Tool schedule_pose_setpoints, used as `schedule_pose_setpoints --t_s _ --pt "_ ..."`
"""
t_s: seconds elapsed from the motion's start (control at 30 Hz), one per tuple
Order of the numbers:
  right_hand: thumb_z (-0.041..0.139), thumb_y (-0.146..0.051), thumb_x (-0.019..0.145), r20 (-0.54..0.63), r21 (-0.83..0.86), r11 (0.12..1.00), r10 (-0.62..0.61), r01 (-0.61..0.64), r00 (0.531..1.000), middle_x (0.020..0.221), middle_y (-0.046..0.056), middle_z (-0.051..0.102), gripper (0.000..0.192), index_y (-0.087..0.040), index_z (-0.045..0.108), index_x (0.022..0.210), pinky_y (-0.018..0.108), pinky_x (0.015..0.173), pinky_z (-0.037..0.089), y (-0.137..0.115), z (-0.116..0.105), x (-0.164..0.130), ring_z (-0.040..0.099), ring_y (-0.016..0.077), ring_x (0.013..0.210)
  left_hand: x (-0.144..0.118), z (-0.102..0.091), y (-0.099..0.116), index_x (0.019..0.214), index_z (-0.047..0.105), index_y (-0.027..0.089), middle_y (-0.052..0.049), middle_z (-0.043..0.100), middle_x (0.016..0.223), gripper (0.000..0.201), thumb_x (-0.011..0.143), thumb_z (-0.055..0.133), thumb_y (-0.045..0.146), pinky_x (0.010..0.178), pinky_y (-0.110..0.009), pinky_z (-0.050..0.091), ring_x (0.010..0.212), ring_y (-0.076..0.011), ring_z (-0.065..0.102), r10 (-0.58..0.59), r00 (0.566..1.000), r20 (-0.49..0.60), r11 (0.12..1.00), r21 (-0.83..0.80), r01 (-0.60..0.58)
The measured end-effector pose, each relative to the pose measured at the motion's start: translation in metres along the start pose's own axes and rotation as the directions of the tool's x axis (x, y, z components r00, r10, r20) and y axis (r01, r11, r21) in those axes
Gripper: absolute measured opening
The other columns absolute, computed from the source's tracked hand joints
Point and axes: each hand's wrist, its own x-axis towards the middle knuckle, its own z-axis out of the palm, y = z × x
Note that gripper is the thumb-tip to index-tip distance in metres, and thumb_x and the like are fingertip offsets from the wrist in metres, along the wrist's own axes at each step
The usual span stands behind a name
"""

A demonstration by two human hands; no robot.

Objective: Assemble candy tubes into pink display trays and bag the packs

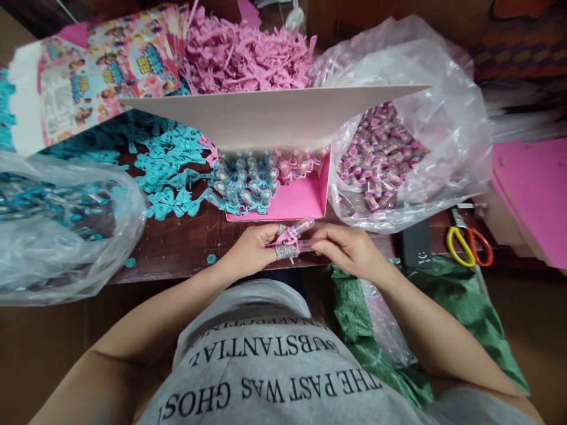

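Note:
My left hand (250, 248) and my right hand (348, 248) meet at the table's front edge. Between them they hold a small clear tube (302, 227) with pink contents and a pink plastic piece (286, 237). Tape wraps my left fingertips. Just beyond the hands an open pink box (295, 203) holds rows of clear tubes, blue ones on its left side and pink ones at the back. A grey cardboard flap (270, 115) hangs over the box and hides its rear.
A clear bag of pink tubes (381, 153) lies right of the box. Teal plastic pieces (170, 168) and a bag of blue tubes (53, 227) lie left. Pink pieces (243, 53) and printed cartons (101, 71) sit at the back. Scissors (469, 243) lie right, a green bag (376, 330) below.

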Motion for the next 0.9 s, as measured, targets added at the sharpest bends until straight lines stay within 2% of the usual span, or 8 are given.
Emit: schedule_pose_setpoints --t_s 0.07,0.17,0.33,0.43,0.53,0.6,0.73,0.9 --pt "0.041 -0.048 0.114 -0.084 0.005 1.000 -0.010 0.010 0.996 0.089 0.005 0.079 0.046 -0.020 0.075 0.100 0.031 0.075 0.057 0.002 -0.009 -0.001 0.074 0.0167 0.077 0.001 0.003 0.014 0.105 0.079 0.018 -0.005 0.083 0.107 0.026 0.083 0.084 0.032 0.100 -0.039 0.061 0.097 -0.0185 0.076 -0.008 0.999 0.040 1.000 0.015 0.008" --pt "0.046 -0.047 0.112 -0.235 -0.117 0.988 -0.128 0.102 0.963 0.133 0.012 0.075 0.043 -0.025 0.065 0.143 0.042 0.091 0.062 0.002 -0.030 0.002 0.077 0.0242 0.104 0.007 0.004 0.043 0.103 0.078 0.019 -0.003 0.082 0.107 0.020 0.086 0.080 0.029 0.099 -0.038 0.060 0.098 -0.0187 0.076 -0.038 0.995 0.090 0.997 0.077 0.031" --pt "0.054 -0.044 0.109 -0.009 -0.350 0.890 -0.315 0.292 0.949 0.160 0.006 0.058 0.044 -0.036 0.060 0.151 0.043 0.092 0.065 -0.008 -0.056 0.027 0.066 0.0285 0.137 0.030 -0.007 0.084 0.099 0.076 0.019 -0.003 0.081 0.098 0.018 0.097 0.064 0.032 0.090 -0.036 0.060 0.092 -0.0194 0.074 0.047 0.964 0.261 0.918 0.370 -0.145" --pt "0.060 -0.050 0.107 -0.011 -0.354 0.892 -0.303 0.280 0.953 0.136 0.003 0.076 0.034 -0.033 0.072 0.134 0.041 0.093 0.065 -0.006 -0.070 0.045 0.075 0.0242 0.119 0.046 -0.024 0.095 0.110 0.077 0.018 -0.009 0.080 0.116 0.025 0.102 0.056 0.030 0.101 -0.044 0.057 0.112 -0.0260 0.071 0.257 0.934 0.246 0.572 0.741 -0.352" --pt "0.065 -0.060 0.102 -0.172 -0.491 0.871 -0.087 -0.009 0.981 0.119 0.005 0.081 0.041 -0.031 0.074 0.130 0.042 0.085 0.061 0.000 -0.086 0.059 0.078 0.0268 0.100 0.063 -0.046 0.096 0.127 0.074 0.020 -0.008 0.068 0.151 0.034 0.104 0.049 0.022 0.121 -0.054 0.042 0.143 -0.0311 0.056 0.381 0.880 0.282 0.140 0.924 -0.357" --pt "0.062 -0.059 0.103 -0.199 -0.623 0.758 0.089 -0.196 0.976 0.117 0.009 0.081 0.041 -0.029 0.075 0.128 0.042 0.078 0.056 0.001 -0.090 0.069 0.077 0.0290 0.096 0.072 -0.060 0.093 0.131 0.073 0.023 -0.006 0.064 0.156 0.037 0.102 0.050 0.020 0.121 -0.054 0.041 0.147 -0.0311 0.053 0.340 0.885 0.318 -0.005 0.942 -0.336" --pt "0.057 -0.057 0.104 -0.135 -0.796 0.539 0.287 -0.277 0.948 0.120 0.012 0.080 0.043 -0.024 0.077 0.121 0.037 0.069 0.045 -0.004 -0.078 0.094 0.075 0.0315 0.097 0.080 -0.076 0.091 0.127 0.075 0.022 -0.008 0.062 0.158 0.035 0.100 0.053 0.020 0.115 -0.053 0.043 0.146 -0.0317 0.056 0.267 0.913 0.310 -0.063 0.950 -0.304" --pt "0.053 -0.051 0.104 -0.094 -0.810 0.533 0.295 -0.245 0.951 0.107 0.013 0.081 0.042 -0.019 0.078 0.114 0.036 0.070 0.044 0.007 -0.059 0.120 0.072 0.0295 0.087 0.081 -0.082 0.088 0.130 0.073 0.022 -0.009 0.064 0.156 0.037 0.106 0.045 0.027 0.111 -0.055 0.044 0.145 -0.0319 0.058 0.298 0.902 0.313 0.006 0.944 -0.329"
